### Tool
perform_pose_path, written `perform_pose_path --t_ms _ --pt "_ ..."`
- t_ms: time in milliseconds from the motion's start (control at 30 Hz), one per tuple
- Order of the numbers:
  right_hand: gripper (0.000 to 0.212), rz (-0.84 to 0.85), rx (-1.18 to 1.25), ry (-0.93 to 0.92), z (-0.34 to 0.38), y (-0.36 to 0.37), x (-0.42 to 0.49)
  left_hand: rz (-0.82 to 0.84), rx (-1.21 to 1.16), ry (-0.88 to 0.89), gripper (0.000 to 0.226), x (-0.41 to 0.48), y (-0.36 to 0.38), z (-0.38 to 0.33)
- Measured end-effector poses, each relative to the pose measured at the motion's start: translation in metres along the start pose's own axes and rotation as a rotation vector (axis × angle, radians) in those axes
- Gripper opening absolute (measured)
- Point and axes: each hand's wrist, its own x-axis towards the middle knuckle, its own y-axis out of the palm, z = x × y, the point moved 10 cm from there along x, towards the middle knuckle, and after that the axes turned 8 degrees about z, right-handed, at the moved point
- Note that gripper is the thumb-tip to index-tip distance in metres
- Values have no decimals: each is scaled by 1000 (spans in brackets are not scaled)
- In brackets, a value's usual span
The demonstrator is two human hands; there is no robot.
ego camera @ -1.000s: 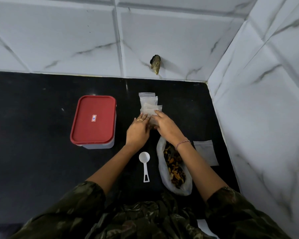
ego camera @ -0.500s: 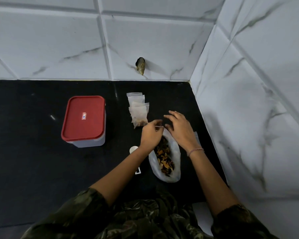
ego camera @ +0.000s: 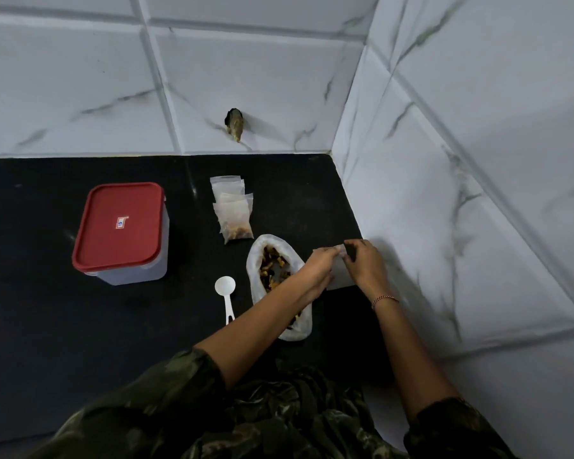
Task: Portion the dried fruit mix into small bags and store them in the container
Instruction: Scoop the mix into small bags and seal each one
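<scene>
Head view: a person in camouflage sleeves [ego camera: 146,409] works at a black bench [ego camera: 47,326] set into a corner of marble-patterned wall tiles [ego camera: 80,77].
Hands: the left hand [ego camera: 317,268] and right hand [ego camera: 367,270] meet just short of the bench's right edge. Both pinch one empty small bag [ego camera: 340,279] near its top, the left from its left side, the right from its right. Motion blur hides the exact finger placement.
Bag in hand: translucent white and flat, its lower part showing between the two wrists, close to the side wall.
Right wrist: a thin red-and-white bracelet [ego camera: 384,298].
Dried fruit mix [ego camera: 272,268]: brown and orange pieces in a large bag [ego camera: 253,276] of clear plastic, mouth open. It lies on the bench just left of the hands, and the left forearm crosses over its near half.
Scoop [ego camera: 226,291]: white plastic, just left of the large bag, bowl toward the back edge, handle toward the person.
Filled small bags [ego camera: 234,213]: a short overlapping stack beyond the large bag, toward the back edge; the nearest shows fruit at its bottom.
Container [ego camera: 150,270]: a clear box with its red lid [ego camera: 113,246] on, well apart to the left, mid-bench.
Back wall: a small dark object [ego camera: 235,124] sticks out of the tile above the bench's back edge.
</scene>
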Motion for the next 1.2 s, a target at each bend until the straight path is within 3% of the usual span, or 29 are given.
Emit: perform_pose_path --t_ms 233,500,733,867,1200 --pt "38 108 38 115 -28 17 -1 -107 -37 -40 41 13 -1 18" --pt "36 127 228 199 -43 28 0 -152 -15 -54 52 12 -6 20" --pt "38 108 699 276 -57 31 1 -180 -18 4 24 9 -12 11" --pt "33 93 901 239 -47 21 -1 -207 11 135 36 9 -26 -3" --pt "29 179 879 95 0 12 -3 -422 364 397 17 -30 -74 -55"
